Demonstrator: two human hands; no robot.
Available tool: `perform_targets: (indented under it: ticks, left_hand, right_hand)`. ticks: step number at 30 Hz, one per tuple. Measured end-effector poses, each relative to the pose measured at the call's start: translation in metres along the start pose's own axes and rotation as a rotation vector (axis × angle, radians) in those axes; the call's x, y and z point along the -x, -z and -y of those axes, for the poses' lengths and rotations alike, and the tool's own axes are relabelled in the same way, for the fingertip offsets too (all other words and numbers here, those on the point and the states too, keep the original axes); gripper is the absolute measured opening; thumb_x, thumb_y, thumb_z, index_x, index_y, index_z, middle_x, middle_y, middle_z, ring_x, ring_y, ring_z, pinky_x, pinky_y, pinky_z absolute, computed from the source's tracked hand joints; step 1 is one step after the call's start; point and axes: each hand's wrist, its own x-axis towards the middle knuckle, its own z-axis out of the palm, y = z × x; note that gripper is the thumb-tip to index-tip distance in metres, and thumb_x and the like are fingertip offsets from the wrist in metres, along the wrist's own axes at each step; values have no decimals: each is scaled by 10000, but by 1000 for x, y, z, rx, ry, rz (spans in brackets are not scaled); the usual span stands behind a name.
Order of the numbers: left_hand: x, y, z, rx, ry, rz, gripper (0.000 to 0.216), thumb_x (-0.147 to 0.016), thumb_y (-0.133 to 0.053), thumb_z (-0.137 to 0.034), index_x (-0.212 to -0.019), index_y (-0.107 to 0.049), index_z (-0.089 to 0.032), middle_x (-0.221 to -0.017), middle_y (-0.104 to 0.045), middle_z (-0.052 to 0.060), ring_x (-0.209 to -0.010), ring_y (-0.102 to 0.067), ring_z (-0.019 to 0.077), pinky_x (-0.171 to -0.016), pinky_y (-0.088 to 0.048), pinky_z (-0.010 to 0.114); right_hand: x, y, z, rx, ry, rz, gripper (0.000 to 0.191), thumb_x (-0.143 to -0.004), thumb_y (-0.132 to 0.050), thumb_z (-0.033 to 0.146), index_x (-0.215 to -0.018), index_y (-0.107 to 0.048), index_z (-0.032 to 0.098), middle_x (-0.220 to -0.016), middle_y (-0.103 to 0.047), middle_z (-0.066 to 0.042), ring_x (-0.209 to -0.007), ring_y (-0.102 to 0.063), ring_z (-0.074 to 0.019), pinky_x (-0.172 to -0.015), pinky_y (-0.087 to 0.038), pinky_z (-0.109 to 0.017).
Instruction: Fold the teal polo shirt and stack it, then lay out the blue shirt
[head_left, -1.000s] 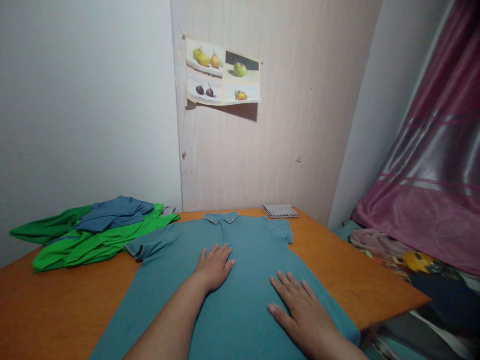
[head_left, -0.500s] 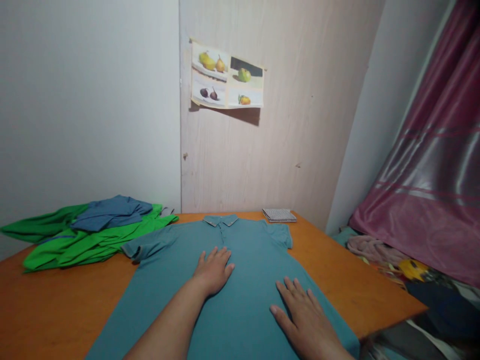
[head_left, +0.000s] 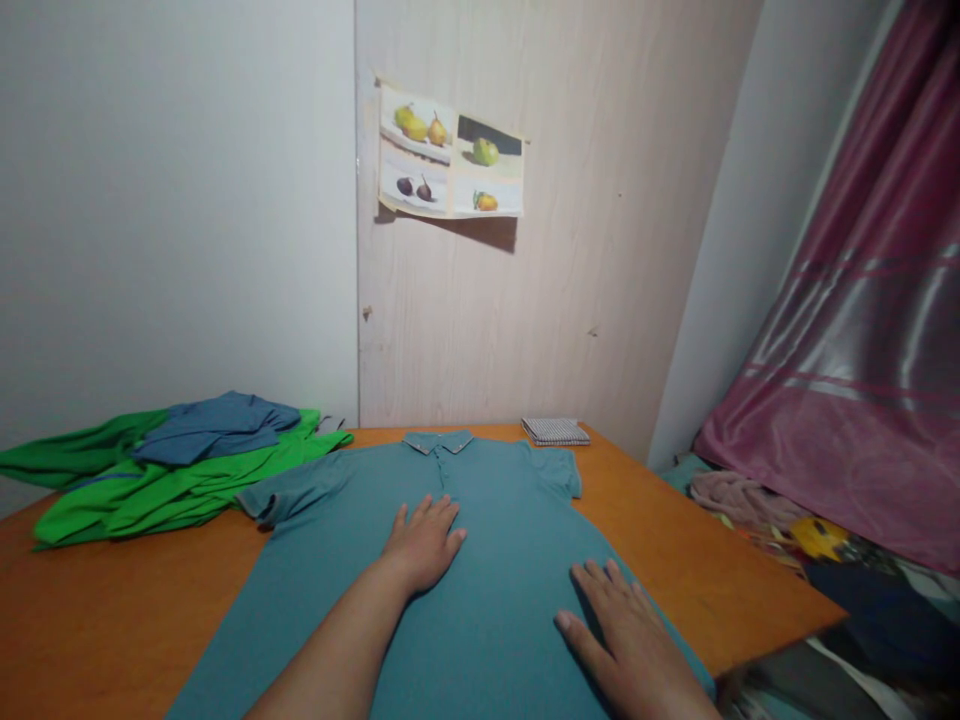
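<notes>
Fingers [head_left: 429,512] of the bare left hand [head_left: 421,550] are loosely spread and laid flat, with nothing grasped, on a blue-green short-sleeved polo shirt made of soft, matte fabric [head_left: 495,610]. The bare right hand [head_left: 626,635] is likewise opened out, palm down, near the shirt's right edge; how firmly it is pressed cannot be told.

The shirt is stretched out, collar away from the wearer of the camera, across a smooth orange-brown tabletop [head_left: 660,550]. Its body is nearly unwrinkled. The pointed collar [head_left: 418,442] is edged by a thin pale line and parted above a short buttoned placket [head_left: 442,468]. The left sleeve [head_left: 300,487] is creased into soft folds, while the right sleeve [head_left: 559,468] is shorter in view and flatter.

To the left, a crumpled bright green garment of thin cloth [head_left: 172,495] is topped by a bunched blue-grey cloth [head_left: 217,425]. A flat, folded black-and-white checked cloth [head_left: 556,432] is set near the far edge.

Compared with one second ago, the right hand has been shifted outward, closer to the shirt's side edge; the left hand has been kept just below the placket, and the shirt has been left spread as it was.
</notes>
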Motion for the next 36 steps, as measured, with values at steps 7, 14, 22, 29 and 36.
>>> perform_targets:
  ticks: [7, 14, 22, 29, 36]
  left_hand:
    - [1, 0, 0, 13, -3, 10, 640, -974, -265, -541, -1527, -388, -243, -1632, -273, 25, -1515, -181, 315, -1196, -117, 628]
    - [2, -3, -1, 29, 1, -14, 629, -971, -274, -539, -1519, -397, -257, -1626, -294, 33, -1517, -174, 315, -1195, -121, 626]
    - [5, 0, -3, 54, -7, -4, 630, -968, -270, -537, -1519, -391, -258, -1635, -271, 39, -1517, -171, 320, -1193, -117, 632]
    - [4, -3, -3, 91, -6, -1, 644, -963, -275, -566, -1526, -376, -270, -1639, -267, 46, -1519, -159, 324, -1195, -69, 634]
    - [4, -3, -3, 98, -14, -5, 651, -963, -272, -565, -1529, -372, -259, -1638, -268, 53, -1518, -156, 333, -1189, -89, 648]
  right_hand:
    - [-2, -7, -5, 12, 53, 62, 777, -917, -368, 707, -1520, -414, 218, -1600, -300, -50, -1497, -218, -313, -1237, -174, -535]
    - [-15, -8, 5, 13, 26, 55, 794, -922, -399, 671, -1528, -394, 158, -1598, -301, -94, -1500, -191, -318, -1233, -198, -522]
    - [-25, -16, 8, 6, 164, 103, 767, -911, -376, 711, -1523, -404, 250, -1601, -298, -40, -1498, -205, -316, -1227, -163, -571]
    - [-50, -19, -3, 21, 11, 49, 793, -915, -370, 668, -1538, -373, 177, -1599, -324, -94, -1500, -210, -318, -1207, -205, -592]
    - [-44, -18, 21, 10, 157, 109, 774, -919, -341, 690, -1532, -387, 220, -1617, -275, -49, -1514, -164, -292, -1226, -122, -581]
